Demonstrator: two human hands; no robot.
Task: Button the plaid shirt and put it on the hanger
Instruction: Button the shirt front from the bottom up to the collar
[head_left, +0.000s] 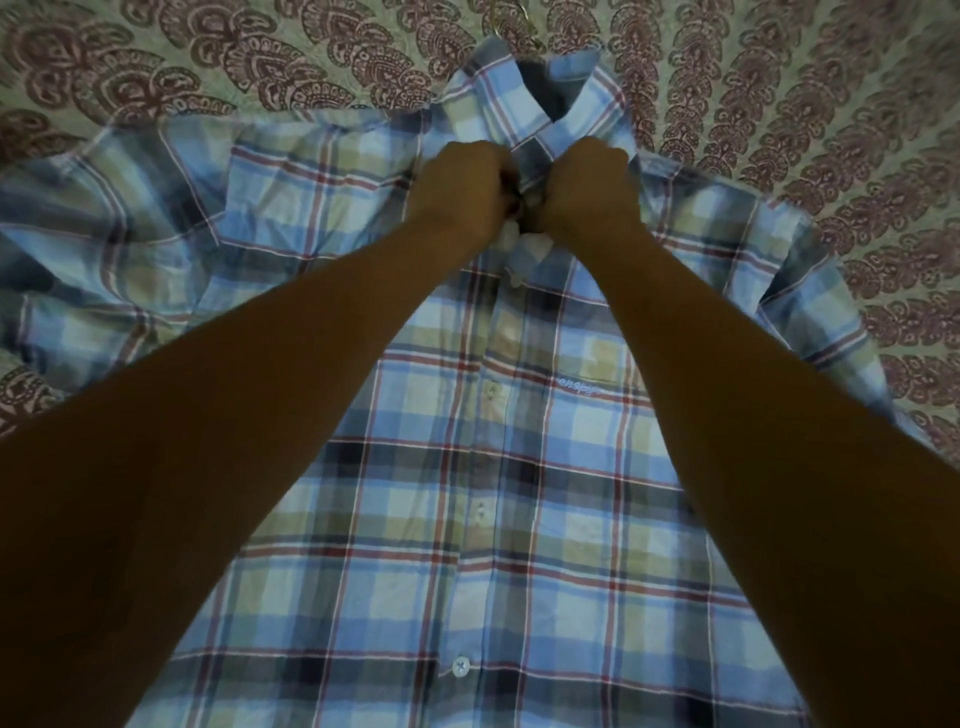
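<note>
Lying front-up on the patterned bedspread (208, 62), the plaid shirt (519, 467) stretches from under both hands toward the person, its placket buttons (460, 665) below the fists done up. The left hand (465, 189) and right hand (592, 189) are curled tight, knuckles nearly touching, pinching the fabric just below the collar (545, 104). Beyond the collar a thin hanger hook (524, 23) peeks out.

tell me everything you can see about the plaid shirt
The shirt is a thin, woven-looking plaid in blue, white, olive and red. It lies front up and spread flat on a paisley bedspread, collar at the far end. The placket looks closed, with white buttons down it, and a chest pocket carries small stitched lettering. The left hand and right hand are closed on the fabric just under the collar. A thin hook shows beyond the collar.
</note>
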